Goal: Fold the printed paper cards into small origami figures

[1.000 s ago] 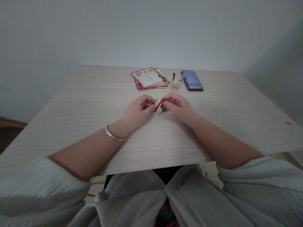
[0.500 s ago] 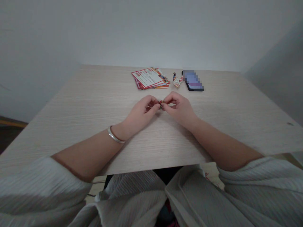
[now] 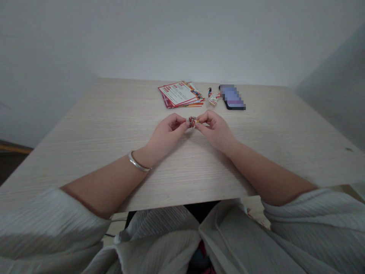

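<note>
Over the middle of the table, a small piece of folded printed paper, white with red and yellow bits, is pinched between both hands. My left hand, with a silver bangle on the wrist, grips its left side between thumb and fingers. On the opposite side, my right hand is closed on it the same way. Fingertips cover part of the paper, so its full shape is hidden. Beyond the hands lies another folded paper piece, crumpled-looking, white with red stripes and a dark tip.
A fanned stack of printed cards or sheets with red borders lies at the back of the pale wooden table. To its right rests a phone with its screen blurred. A wall stands behind the table.
The paper between my fingers has been turned or opened out and shows more white and red now. My left hand has shifted slightly left. The things behind have stayed put.
</note>
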Demonstrator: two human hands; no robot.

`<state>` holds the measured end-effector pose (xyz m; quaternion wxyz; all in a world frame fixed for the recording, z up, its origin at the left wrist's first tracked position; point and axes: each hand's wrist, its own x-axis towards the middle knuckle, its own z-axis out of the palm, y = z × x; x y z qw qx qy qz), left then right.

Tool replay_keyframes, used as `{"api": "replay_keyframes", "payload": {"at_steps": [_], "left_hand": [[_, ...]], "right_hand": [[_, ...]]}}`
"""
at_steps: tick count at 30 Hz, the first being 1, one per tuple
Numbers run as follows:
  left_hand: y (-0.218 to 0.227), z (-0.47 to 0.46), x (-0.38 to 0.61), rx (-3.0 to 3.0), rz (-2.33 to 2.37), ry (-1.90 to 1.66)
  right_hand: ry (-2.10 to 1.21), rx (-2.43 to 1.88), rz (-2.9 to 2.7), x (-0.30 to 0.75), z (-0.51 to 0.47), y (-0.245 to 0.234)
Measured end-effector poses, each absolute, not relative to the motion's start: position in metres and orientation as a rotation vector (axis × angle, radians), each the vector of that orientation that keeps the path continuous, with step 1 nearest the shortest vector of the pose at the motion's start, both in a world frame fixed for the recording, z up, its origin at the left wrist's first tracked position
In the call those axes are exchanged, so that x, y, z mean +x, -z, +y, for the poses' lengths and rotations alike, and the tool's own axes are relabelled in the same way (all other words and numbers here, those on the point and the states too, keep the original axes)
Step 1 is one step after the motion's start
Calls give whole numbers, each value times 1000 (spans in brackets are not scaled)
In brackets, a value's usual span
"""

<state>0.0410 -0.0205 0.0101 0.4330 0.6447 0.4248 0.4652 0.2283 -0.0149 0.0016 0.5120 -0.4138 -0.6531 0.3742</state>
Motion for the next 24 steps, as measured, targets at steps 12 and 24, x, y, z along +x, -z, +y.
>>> {"api": "replay_keyframes", "payload": {"at_steps": [12, 24], "left_hand": [[-8, -16, 38, 1194, 927, -1135], [-11, -17, 41, 1529, 1042, -1157]], "right_hand": [[-954, -1037, -1564, 233, -10, 0], [-884, -1103, -1601, 228, -12, -1]]}}
